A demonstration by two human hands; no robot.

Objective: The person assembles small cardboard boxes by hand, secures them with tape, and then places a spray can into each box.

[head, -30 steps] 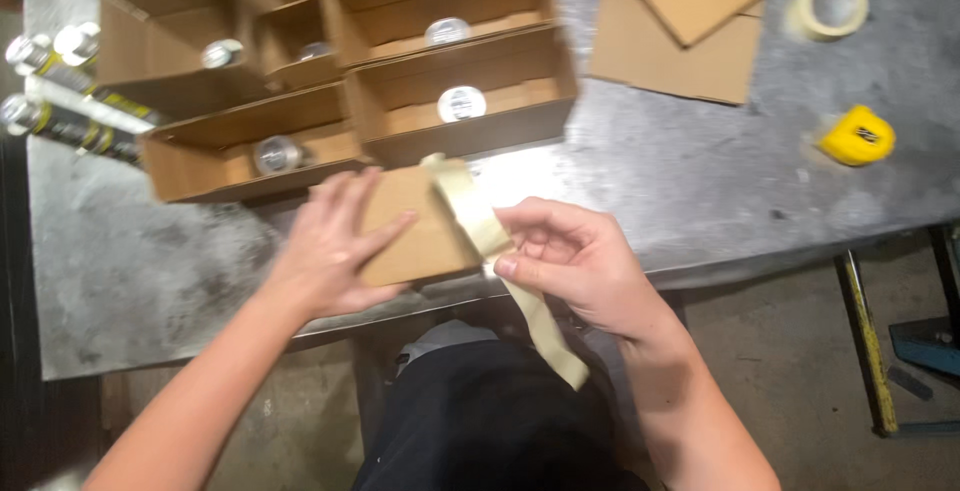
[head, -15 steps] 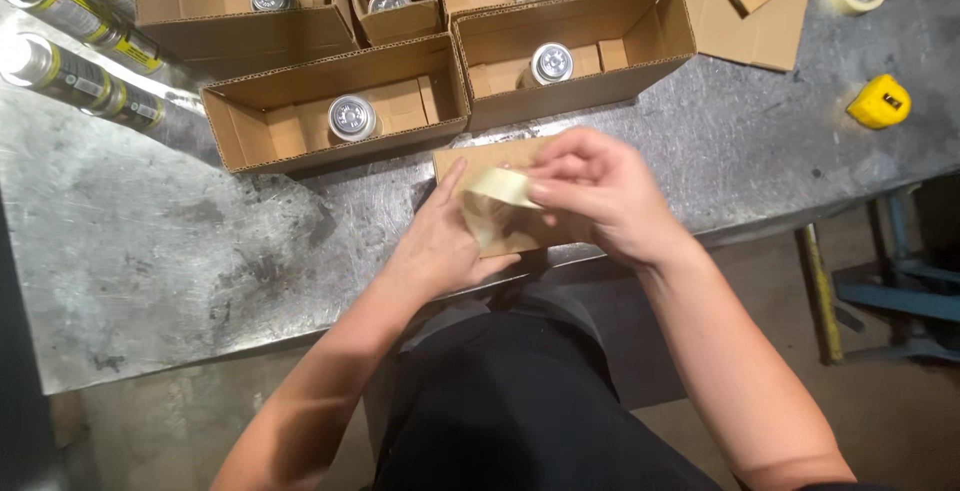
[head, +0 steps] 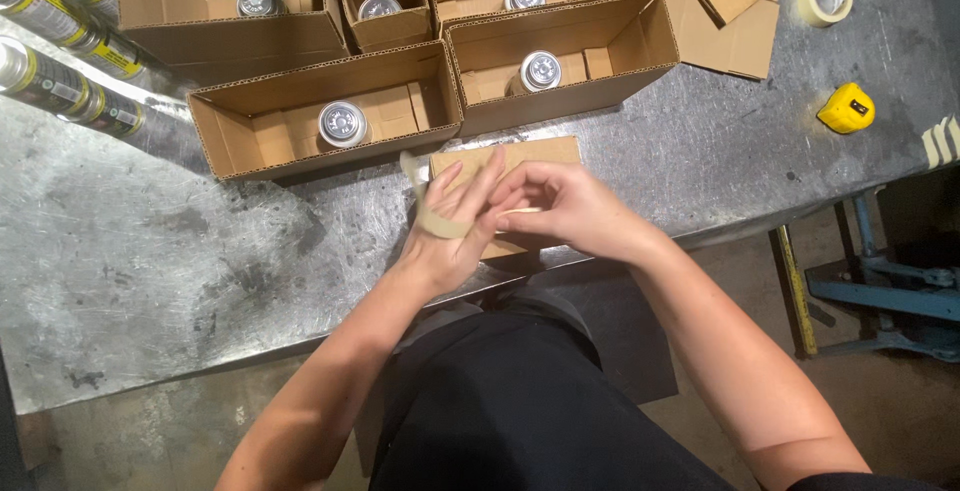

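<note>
Left hand (head: 445,236) flat on small brown cardboard piece (head: 520,156) at near worktop (head: 150,251) edge, fingers spread (beige tape strip (head: 432,219) across its back). Right hand (head: 565,213) fingers pinched on strip end. Beyond: open cardboard boxes (head: 330,121) holding metal cans (head: 342,123); far right, yellow tape measure (head: 845,109).

Both hands (head: 510,216) meet — fingers curled, forearms converging.

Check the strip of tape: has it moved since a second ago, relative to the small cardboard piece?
Yes. The tape strip hung off the near right edge of the cardboard piece; now it wraps across the left hand at the piece's left end.
</note>
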